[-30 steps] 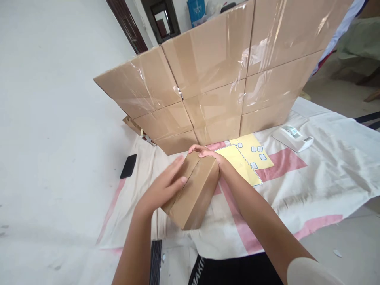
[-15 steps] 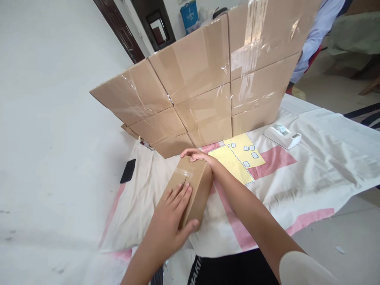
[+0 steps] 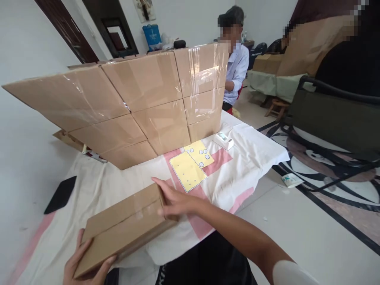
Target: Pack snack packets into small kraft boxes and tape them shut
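A small taped cardboard box (image 3: 124,225) is held between both hands just above a white cloth with pink stripes (image 3: 246,146). My left hand (image 3: 86,265) grips its near end at the bottom left, fingers curled round the edge. My right hand (image 3: 173,200) clasps the far end, fingers wrapped over the top corner. The box lies long side towards me, tilted slightly down to the left.
A wall of stacked taped cartons (image 3: 133,103) stands behind the cloth. Two yellow label sheets (image 3: 191,164) and a white tape dispenser (image 3: 223,140) lie to the right. A black phone (image 3: 61,194) rests at left. A seated person (image 3: 236,67) is beyond; a dark chair (image 3: 335,114) stands right.
The box has been turned and lifted towards me; my left hand moved from its top to its near end. The view swung right and up, revealing the seated person and chair.
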Tool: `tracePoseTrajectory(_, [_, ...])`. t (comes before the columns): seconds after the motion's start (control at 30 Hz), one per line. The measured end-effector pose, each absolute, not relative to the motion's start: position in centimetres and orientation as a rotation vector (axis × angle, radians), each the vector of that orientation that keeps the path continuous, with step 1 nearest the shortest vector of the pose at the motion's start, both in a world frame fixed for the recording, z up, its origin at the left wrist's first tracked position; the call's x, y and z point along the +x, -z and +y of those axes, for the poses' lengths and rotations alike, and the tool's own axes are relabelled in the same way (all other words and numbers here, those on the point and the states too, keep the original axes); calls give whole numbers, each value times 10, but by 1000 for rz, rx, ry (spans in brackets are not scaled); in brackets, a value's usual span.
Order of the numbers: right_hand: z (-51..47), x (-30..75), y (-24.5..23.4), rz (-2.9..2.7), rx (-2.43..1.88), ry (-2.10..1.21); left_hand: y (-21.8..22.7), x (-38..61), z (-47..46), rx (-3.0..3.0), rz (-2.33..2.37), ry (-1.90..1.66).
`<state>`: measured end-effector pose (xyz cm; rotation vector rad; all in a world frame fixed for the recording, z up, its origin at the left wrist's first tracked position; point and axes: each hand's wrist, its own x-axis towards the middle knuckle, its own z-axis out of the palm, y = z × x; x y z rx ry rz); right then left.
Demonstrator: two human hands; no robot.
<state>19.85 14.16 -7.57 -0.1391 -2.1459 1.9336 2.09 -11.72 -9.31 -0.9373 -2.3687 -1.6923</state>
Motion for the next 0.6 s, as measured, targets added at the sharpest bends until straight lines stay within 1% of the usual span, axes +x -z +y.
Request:
tracePoseTrajectory(0.1, [129,270,83,-2361,-211,-1721,116,27,-101,-1053,-2277,2063])
tracePoseTrajectory(0.2, [116,335,96,-2302,-418,-1514,135,55,-71,-1201,-2212,2208])
tracePoseTrajectory(0.33, [126,416,102,-2143,-677,-1240,139,129,-18,-1534,-2096,2128])
tracePoseTrajectory(0.4, [145,458,96,-2103,-835,-1142,131,170,17,-1726,-2039,2096])
tracePoseTrajectory(0.5, [180,519,83,-2042,-1046,-942,115,222,86,-2080,-1958,2190])
tracePoseTrajectory(0.53, [189,537,80,-2003,-1128,-831,111,234,112,-2260,-1885,2155])
tracePoseTrajectory(0.6, [203,567,76,-1904,-1306,-644,108,249,161,-2574,-1703,1975])
